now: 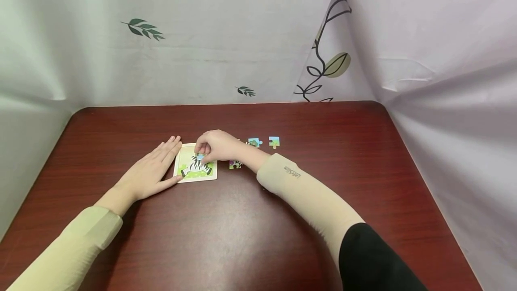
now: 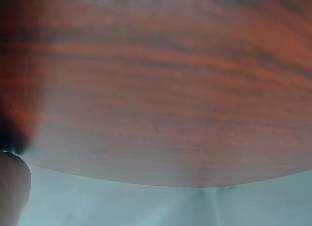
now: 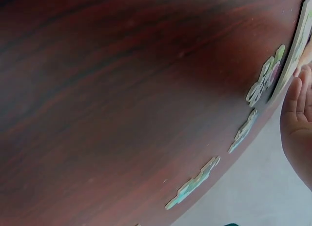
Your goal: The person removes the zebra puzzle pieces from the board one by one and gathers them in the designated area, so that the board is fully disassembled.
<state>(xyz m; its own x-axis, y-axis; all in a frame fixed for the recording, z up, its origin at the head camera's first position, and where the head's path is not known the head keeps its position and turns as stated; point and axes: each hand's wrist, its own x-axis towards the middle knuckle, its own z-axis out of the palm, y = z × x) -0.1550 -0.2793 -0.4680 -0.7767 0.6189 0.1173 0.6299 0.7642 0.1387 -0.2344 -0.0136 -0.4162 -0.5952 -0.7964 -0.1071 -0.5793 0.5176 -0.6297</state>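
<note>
A small square puzzle board (image 1: pixel 198 180) with a pale rim and a zebra picture lies left of the table's middle. My left hand (image 1: pixel 147 174) is spread flat, its fingertips and thumb at the board's left edge. Over the board's upper part, my right hand (image 1: pixel 220 145) pinches a puzzle piece (image 1: pixel 200 157) with blue on it between thumb and fingers. The hand covers the board's upper right corner. In the right wrist view the board's edge (image 3: pixel 287 72) shows beside the curled right hand (image 3: pixel 298 123). The left wrist view holds mostly tabletop.
Loose puzzle pieces lie right of the board: a purple and white one (image 1: pixel 235 164), a blue one (image 1: pixel 254 142) partly behind the right forearm, and a blue-green one (image 1: pixel 274 141) farther right. The dark red table (image 1: pixel 226 237) meets a pale curtain (image 1: pixel 202 57) at the back.
</note>
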